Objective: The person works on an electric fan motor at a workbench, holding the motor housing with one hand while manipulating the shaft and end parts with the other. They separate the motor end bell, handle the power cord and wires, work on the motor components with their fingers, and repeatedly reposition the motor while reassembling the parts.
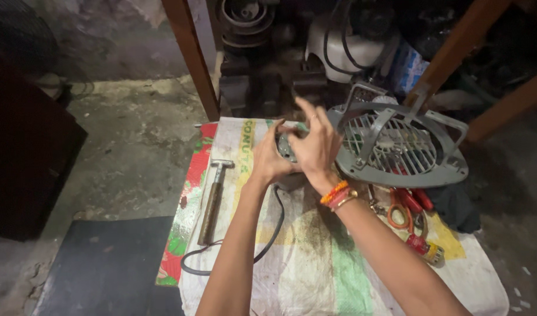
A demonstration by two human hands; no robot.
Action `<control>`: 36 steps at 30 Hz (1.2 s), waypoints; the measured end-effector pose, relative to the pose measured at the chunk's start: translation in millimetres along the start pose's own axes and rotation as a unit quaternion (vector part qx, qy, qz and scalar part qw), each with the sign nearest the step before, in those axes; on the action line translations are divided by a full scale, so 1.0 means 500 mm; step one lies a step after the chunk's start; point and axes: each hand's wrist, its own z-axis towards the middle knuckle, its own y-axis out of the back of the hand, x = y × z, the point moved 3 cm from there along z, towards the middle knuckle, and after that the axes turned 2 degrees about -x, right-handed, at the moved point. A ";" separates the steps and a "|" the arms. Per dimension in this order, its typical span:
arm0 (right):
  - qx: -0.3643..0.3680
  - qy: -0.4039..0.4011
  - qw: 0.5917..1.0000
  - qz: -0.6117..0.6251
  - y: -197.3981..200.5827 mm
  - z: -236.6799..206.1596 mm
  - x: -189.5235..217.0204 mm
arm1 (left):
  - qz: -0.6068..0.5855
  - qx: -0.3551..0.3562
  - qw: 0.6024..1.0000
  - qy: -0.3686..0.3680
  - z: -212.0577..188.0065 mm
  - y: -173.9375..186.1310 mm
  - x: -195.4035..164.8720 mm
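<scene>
My left hand [269,159] and my right hand [316,143] are both closed around a small grey motor [286,147] held just above a white woven sack [303,263] spread on the floor. Most of the motor is hidden by my fingers. A black cable [262,248] runs from under the motor down and loops left across the sack. My right wrist wears orange and red bangles [337,194].
A grey round fan frame with grille [397,146] lies to the right of my hands. A hammer [213,199] lies on the left of the sack. Red-handled pliers [403,208] and a small red can [423,248] sit to the right. Wooden posts and dark machine parts stand behind.
</scene>
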 end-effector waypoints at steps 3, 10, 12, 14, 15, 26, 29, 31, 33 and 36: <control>0.015 -0.021 0.999 -0.030 -0.004 0.001 -0.004 | 0.012 0.002 1.000 0.007 0.001 0.002 -0.003; 0.016 -0.004 1.000 -0.021 -0.006 -0.002 -0.013 | 0.001 -0.001 1.000 -0.010 -0.001 0.002 -0.006; 0.009 0.020 0.999 -0.027 -0.007 0.000 -0.011 | 0.005 -0.007 0.999 -0.032 0.000 0.003 -0.007; 0.034 0.027 0.998 -0.043 -0.011 -0.002 -0.009 | 0.005 0.001 1.000 0.007 0.001 0.001 -0.001; 0.047 0.032 0.997 -0.049 -0.014 -0.002 -0.008 | 0.006 0.003 1.000 0.027 0.002 0.001 0.003; 0.007 0.038 0.999 -0.011 -0.006 -0.002 0.001 | 0.005 -0.008 1.000 -0.007 0.002 0.001 0.003; -0.002 0.041 0.999 -0.015 -0.004 -0.003 0.000 | 0.002 -0.005 1.000 -0.008 0.001 0.004 -0.002; 0.011 0.045 0.999 -0.021 -0.005 -0.004 -0.002 | 0.003 0.001 1.000 0.007 -0.001 0.004 -0.005; 0.035 0.053 0.998 -0.023 -0.008 -0.004 -0.003 | -0.001 0.005 0.999 0.032 0.000 0.004 -0.005; -0.001 0.054 0.998 -0.013 -0.003 -0.002 -0.007 | -0.007 0.007 1.000 0.014 0.000 0.005 -0.009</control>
